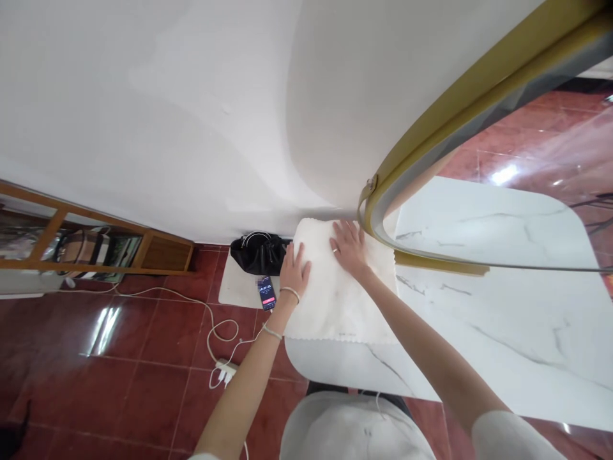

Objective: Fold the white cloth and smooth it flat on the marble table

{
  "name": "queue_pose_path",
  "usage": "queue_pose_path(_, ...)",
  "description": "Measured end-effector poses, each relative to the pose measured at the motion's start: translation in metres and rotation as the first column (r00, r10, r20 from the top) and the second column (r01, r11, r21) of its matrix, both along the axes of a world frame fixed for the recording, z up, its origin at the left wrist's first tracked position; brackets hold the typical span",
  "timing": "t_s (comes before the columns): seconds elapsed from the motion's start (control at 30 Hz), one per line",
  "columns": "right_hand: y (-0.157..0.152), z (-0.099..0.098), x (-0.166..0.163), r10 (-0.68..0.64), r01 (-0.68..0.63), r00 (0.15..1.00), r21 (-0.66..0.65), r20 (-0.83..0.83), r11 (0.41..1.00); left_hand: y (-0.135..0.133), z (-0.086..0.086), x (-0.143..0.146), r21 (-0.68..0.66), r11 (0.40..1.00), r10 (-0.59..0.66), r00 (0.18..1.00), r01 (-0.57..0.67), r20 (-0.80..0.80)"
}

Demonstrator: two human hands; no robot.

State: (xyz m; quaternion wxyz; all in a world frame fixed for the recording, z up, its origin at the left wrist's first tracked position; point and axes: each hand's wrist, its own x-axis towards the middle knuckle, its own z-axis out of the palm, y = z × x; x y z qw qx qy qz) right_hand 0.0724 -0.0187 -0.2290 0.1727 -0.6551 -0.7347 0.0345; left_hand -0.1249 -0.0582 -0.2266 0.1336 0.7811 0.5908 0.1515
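Gold mirror (431, 135) is standing close. The left hand (295, 276) and right hand (351, 248) are touching white cloth (335, 303), flat, gripping nothing; 1 sideways slip could be bumping the mirror.

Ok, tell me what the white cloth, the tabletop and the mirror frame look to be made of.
White cloth: matte fabric, perhaps microfibre or felt, given the wavy-cut edge and soft ripples.
Tabletop: smooth, with grey veins like marble; it could equally be printed laminate.
Mirror frame: gold-coloured with a soft sheen; probably metal, though painted plastic isn't ruled out.
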Motion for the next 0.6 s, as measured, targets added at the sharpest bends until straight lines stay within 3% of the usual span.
queue_pose_path(0.13, -0.045, 0.006, -0.012, 0.136, -0.135, 0.991, 0.034, -0.019, 0.990, -0.056, 0.000, -0.007, 0.075, 0.996, -0.043, 0.999, 0.045, -0.027)
queue_pose_path(0.23, -0.109, 0.013, -0.019, 0.173, -0.173, 0.985, 0.007, -0.006, 0.985, -0.109, 0.010, -0.006, 0.040, 0.992, -0.113, 0.989, 0.118, -0.100)
queue_pose_path(0.37, -0.196, 0.021, -0.014, 0.195, -0.189, 0.980, -0.132, 0.037, 0.973, -0.168, 0.021, -0.006, -0.002, 0.989, -0.143, 0.972, 0.145, -0.187)
queue_pose_path(0.47, -0.221, 0.021, -0.003, 0.150, -0.140, 0.987, -0.166, 0.050, 0.976, -0.179, 0.021, -0.004, 0.005, 0.988, -0.149, 0.967, 0.153, -0.206)
queue_pose_path(0.6, -0.188, 0.016, 0.010, 0.112, -0.105, 0.993, -0.135, 0.046, 0.985, -0.139, 0.018, 0.006, -0.013, 0.986, -0.166, 0.964, 0.167, -0.206)
